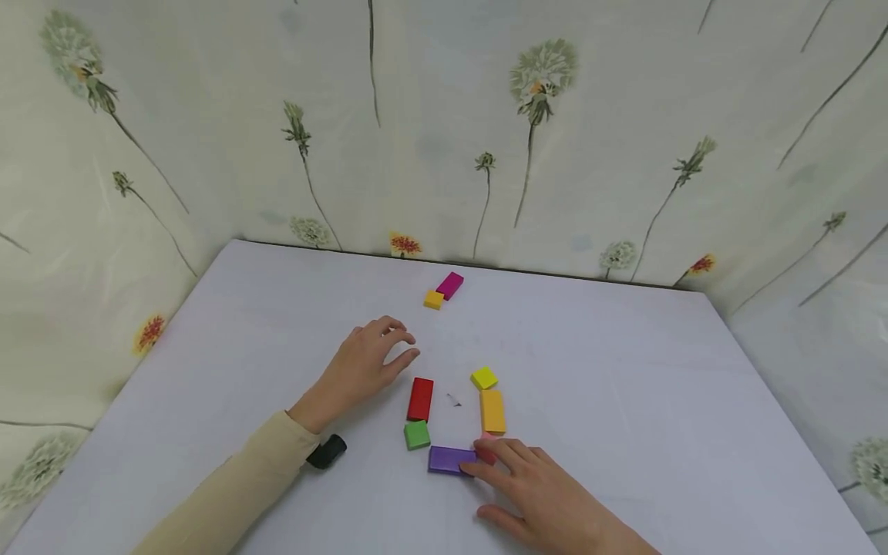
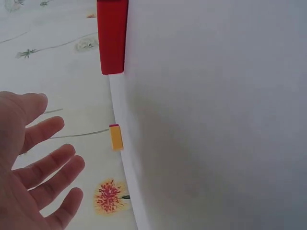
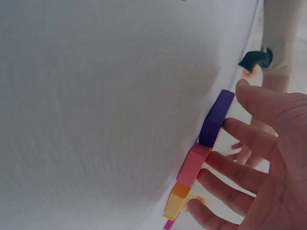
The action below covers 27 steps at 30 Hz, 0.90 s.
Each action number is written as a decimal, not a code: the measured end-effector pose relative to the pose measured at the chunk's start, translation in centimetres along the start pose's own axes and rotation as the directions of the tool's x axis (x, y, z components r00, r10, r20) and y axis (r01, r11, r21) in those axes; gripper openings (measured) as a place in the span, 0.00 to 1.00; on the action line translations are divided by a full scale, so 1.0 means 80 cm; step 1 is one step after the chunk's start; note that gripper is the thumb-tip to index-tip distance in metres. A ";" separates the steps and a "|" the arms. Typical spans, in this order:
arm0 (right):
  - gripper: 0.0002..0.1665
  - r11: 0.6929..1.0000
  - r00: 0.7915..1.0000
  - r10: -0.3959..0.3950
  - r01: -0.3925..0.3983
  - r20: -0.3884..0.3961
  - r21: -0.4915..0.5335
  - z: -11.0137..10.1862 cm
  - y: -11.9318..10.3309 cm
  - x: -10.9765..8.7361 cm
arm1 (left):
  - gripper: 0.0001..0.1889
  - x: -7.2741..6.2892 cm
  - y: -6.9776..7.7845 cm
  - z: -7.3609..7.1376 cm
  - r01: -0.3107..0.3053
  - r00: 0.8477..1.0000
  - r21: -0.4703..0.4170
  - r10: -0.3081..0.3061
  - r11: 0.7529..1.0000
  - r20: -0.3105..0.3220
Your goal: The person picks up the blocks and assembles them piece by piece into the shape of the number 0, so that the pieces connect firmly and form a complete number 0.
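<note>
My left hand [image 1: 364,364] hovers over the table with fingers loosely bent, holding nothing, beyond a red block [image 1: 420,398]. My right hand [image 1: 541,493] reaches in from the lower right. Its index fingertip is at the purple block [image 1: 447,460], and the middle fingertip lies at the pink block [image 3: 193,165], which that hand partly covers in the head view. Purple and pink meet end to side in the right wrist view. Beyond the pink one lie an orange block [image 1: 492,412] and a yellow block [image 1: 484,378]. A green block [image 1: 417,435] adjoins the red one.
Farther back on the white table [image 1: 610,362] lie a magenta block [image 1: 451,285] and a small yellow-orange block [image 1: 433,300], touching. A flower-print cloth [image 1: 430,154] rises behind the table. A black object [image 1: 326,452] sits at my left wrist.
</note>
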State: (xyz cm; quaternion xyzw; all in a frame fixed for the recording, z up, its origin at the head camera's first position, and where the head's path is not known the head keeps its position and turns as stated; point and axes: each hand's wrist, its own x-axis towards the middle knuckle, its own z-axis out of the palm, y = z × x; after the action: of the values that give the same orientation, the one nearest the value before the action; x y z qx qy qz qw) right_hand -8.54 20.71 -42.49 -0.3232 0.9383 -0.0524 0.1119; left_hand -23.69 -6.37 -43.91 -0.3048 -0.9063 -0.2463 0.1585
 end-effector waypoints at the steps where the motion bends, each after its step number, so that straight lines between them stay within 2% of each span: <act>1: 0.32 1.000 1.000 0.000 0.000 0.000 0.002 0.000 0.000 0.000 | 0.10 0.004 -0.002 0.003 0.018 1.000 -0.003 -0.018 1.000 0.015; 6: 0.32 1.000 1.000 0.007 -0.007 0.003 0.011 0.000 0.001 0.000 | 0.13 0.026 -0.012 0.016 0.098 0.990 -0.011 -0.097 0.995 0.104; 10: 0.31 1.000 1.000 0.001 -0.001 -0.002 0.022 0.001 0.000 -0.001 | 0.16 0.041 -0.017 0.023 0.155 0.973 -0.012 -0.151 0.988 0.177; 12: 0.31 1.000 1.000 -0.005 0.005 -0.007 0.022 0.002 0.000 -0.001 | 0.18 0.048 -0.020 0.025 0.191 0.957 -0.012 -0.184 0.981 0.224; 16: 0.31 1.000 1.000 -0.007 0.007 -0.008 0.024 0.003 0.001 -0.002 | 0.23 0.064 -0.027 0.027 0.259 0.915 -0.005 -0.243 0.966 0.321; 19: 0.31 0.999 1.000 -0.006 0.006 -0.004 0.032 0.004 0.001 -0.002 | 0.26 0.074 -0.033 0.028 0.288 0.891 0.003 -0.270 0.958 0.364; 23: 0.31 0.999 1.000 -0.006 0.006 -0.006 0.033 0.004 0.002 -0.002 | 0.28 0.085 -0.038 0.032 0.298 0.883 0.012 -0.281 0.954 0.375; 27: 0.31 1.000 1.000 -0.004 0.004 -0.005 0.031 0.004 0.001 -0.001 | 0.29 0.095 -0.041 0.035 0.296 0.886 0.009 -0.278 0.955 0.371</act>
State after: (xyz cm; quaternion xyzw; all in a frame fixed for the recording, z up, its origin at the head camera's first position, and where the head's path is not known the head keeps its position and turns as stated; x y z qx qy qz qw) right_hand -8.45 20.85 -42.78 -0.3231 0.9370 -0.0681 0.1143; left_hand -31.97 -3.52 -44.06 -0.2120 -0.9486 -0.2271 -0.0595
